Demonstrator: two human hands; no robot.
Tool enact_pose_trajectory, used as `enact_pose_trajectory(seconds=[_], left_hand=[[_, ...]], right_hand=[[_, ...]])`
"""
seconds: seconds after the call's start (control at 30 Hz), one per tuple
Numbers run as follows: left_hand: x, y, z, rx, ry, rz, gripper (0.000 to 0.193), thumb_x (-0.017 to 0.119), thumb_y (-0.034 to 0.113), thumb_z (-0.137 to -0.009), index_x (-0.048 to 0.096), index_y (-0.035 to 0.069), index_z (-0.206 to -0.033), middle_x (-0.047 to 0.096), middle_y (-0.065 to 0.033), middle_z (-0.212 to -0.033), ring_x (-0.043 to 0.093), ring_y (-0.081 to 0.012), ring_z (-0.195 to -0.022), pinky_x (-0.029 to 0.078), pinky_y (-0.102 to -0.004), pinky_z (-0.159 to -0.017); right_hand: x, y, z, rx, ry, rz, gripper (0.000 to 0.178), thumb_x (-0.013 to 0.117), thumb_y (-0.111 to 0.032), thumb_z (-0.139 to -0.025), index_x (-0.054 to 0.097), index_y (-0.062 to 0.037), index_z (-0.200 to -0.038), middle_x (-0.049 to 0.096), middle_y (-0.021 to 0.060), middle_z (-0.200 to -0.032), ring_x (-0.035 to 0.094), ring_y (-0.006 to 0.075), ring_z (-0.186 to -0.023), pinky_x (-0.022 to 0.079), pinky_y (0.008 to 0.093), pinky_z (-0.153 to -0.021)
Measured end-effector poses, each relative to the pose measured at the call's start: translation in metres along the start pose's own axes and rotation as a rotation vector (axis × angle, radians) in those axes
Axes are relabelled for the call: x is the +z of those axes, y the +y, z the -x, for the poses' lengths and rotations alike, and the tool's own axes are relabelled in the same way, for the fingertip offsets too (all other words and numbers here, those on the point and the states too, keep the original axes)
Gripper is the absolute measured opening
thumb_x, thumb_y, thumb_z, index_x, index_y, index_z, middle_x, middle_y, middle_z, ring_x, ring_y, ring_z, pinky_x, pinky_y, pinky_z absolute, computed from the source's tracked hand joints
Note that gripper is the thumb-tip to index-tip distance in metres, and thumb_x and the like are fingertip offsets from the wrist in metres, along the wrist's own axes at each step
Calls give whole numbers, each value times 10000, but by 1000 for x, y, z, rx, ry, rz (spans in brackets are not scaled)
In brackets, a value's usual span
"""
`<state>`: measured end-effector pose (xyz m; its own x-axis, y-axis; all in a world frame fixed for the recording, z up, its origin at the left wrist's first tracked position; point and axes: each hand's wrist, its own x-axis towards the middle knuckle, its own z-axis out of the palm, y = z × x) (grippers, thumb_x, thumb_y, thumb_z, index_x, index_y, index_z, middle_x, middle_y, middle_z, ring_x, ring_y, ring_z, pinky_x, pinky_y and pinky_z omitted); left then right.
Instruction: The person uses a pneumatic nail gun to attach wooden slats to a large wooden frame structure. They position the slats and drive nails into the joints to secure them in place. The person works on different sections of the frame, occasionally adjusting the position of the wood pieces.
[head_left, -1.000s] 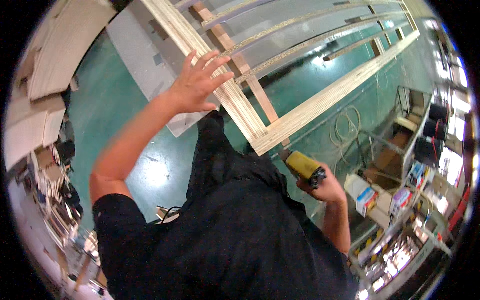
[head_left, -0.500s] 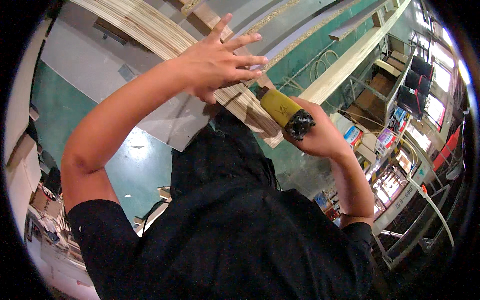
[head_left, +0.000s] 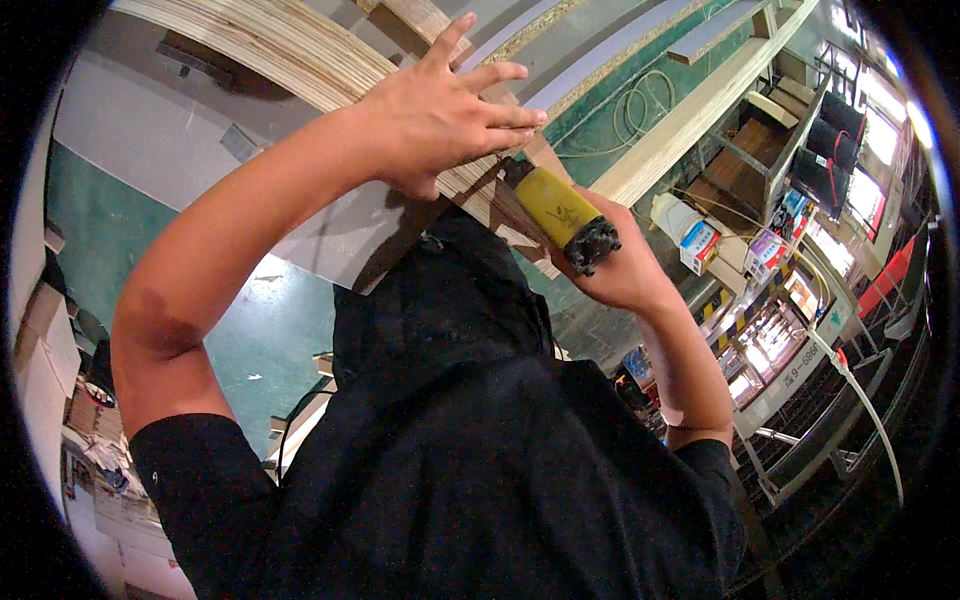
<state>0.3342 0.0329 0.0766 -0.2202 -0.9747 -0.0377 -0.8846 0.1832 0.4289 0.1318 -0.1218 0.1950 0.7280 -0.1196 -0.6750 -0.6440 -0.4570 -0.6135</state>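
Observation:
My left hand (head_left: 430,120) lies over a layered plywood beam (head_left: 300,60), its fingers spread and pointing toward the crossing boards. In my right hand (head_left: 628,262) is a yellow nail gun (head_left: 558,210) with a black, rough-looking end cap. My fingers wrap round its handle, mostly hidden beneath the body. The tool's dark front end sits just beside my left fingertips, above the joint of beam and boards; whether it touches the wood is hidden. A narrow wood strip (head_left: 545,160) shows right behind the tool.
Boards with chipboard edges (head_left: 620,70) run away at the far side. A long pale timber (head_left: 690,125) slants to the upper right. Beyond lie a coiled hose (head_left: 640,105), a metal-framed cart (head_left: 745,165) and paint-like tubs (head_left: 697,245). A grey panel (head_left: 130,110) lies left.
The nail gun and my right hand have shifted slightly left and upward, with the tool tilted a little more. My left hand stays spread on the beam. The whole view has shifted slightly.

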Motion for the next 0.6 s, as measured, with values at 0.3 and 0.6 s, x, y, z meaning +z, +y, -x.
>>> enact_pose_trajectory(seconds=[0.3,0.6], left_hand=[[0,1,-1,-9,-12,-11,1155,973,398,-395,549,298,-1465,417,140,-1605,303,-236,-1528,123,-735,-1225],[3,0,-2,-3,-9,17,1158,979,387,-390,550,294,-1461,423,136,-1600,295,-234,-1531,127,-727,-1229]], right_hand=[[1,-2,-2,-22,14,40,456,829,-225,-823,649,-23,-1190,715,171,-1081,707,351,-1021,548,396,-881],[1,-1,-4,-32,-21,66,489,756,-115,-820,603,28,-1262,690,199,-1004,675,311,-895,536,365,-848]])
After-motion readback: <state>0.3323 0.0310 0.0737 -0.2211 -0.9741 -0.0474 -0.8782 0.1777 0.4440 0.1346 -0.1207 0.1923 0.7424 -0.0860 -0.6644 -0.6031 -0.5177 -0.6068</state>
